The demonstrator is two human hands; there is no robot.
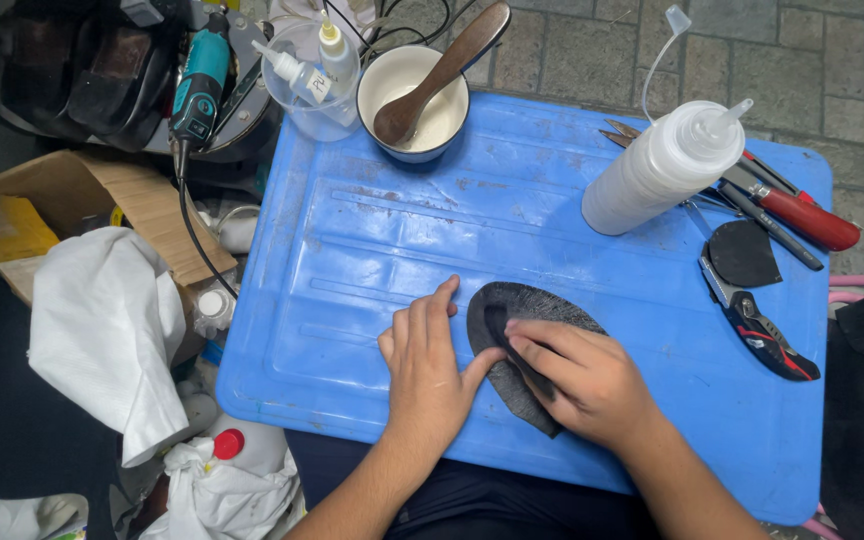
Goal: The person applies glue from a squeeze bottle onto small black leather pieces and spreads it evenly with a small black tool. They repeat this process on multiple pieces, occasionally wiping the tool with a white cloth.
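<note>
Two hands (427,365) (582,375) pressing dark patch (512,305), bottle (657,170) beyond

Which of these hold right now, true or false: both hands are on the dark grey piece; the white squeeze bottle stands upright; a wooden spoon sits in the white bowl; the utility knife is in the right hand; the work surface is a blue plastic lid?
1. Both the left hand and the right hand press on the dark grey oval piece: true.
2. The white squeeze bottle stands upright: false, it lies tilted on its side.
3. A wooden spoon sits in the white bowl: true.
4. The utility knife is in the right hand: false, it lies on the lid, apart from the hand.
5. The surface is a blue plastic lid: true.
</note>
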